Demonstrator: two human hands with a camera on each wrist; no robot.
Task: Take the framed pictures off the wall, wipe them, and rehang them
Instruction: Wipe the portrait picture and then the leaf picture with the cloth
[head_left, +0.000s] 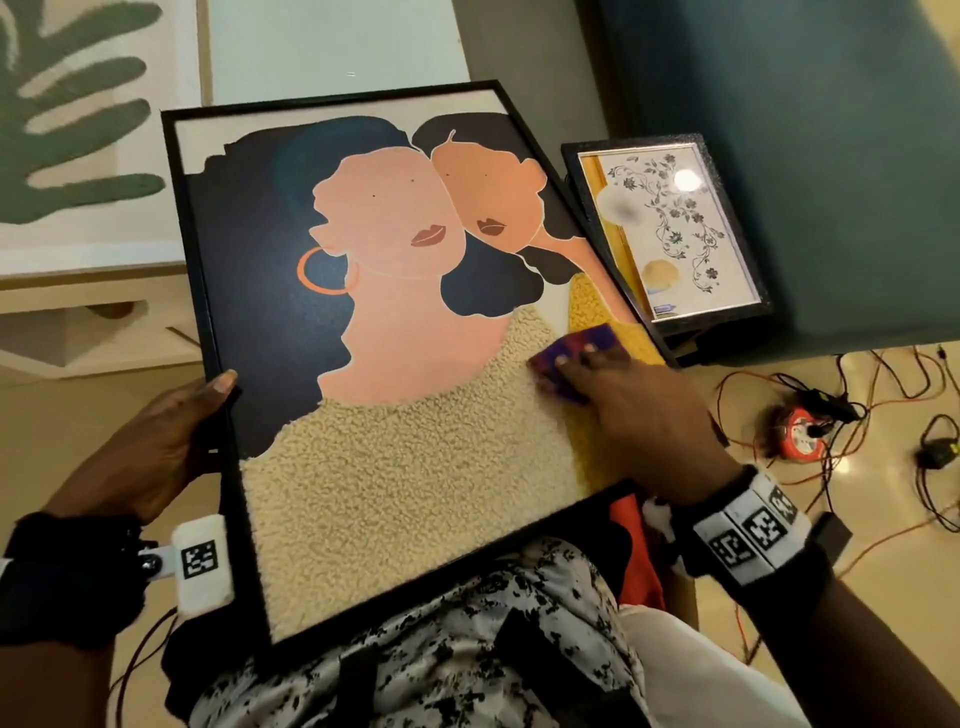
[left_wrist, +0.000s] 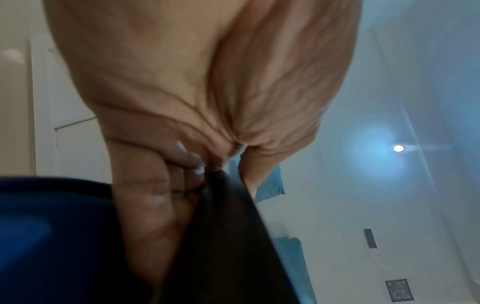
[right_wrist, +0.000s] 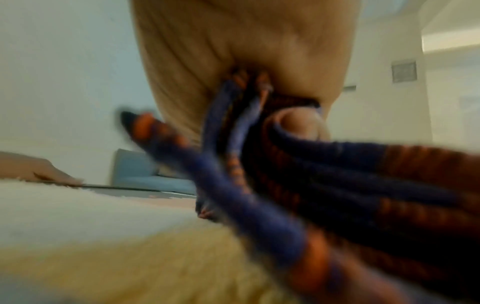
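A large black-framed picture (head_left: 363, 312) of two stylised heads lies tilted across my lap. My left hand (head_left: 171, 431) grips its left frame edge, thumb on the front; in the left wrist view the fingers (left_wrist: 166, 185) curl round the dark frame edge (left_wrist: 228, 236). My right hand (head_left: 613, 395) holds a purple and orange cloth (head_left: 566, 358) against the picture's lower right, on the fluffy cream and yellow area. In the right wrist view, blurred, the cloth (right_wrist: 324, 185) is bunched in the hand with the thumb (right_wrist: 298, 123) over it. A smaller black-framed floral picture (head_left: 670, 234) leans at the right.
A large leaf picture (head_left: 78, 130) stands at the left against the wall, and a pale panel (head_left: 332, 47) behind. A dark cabinet (head_left: 805, 156) rises at the right. Orange and black cables with an extension reel (head_left: 800, 431) lie on the floor at the right.
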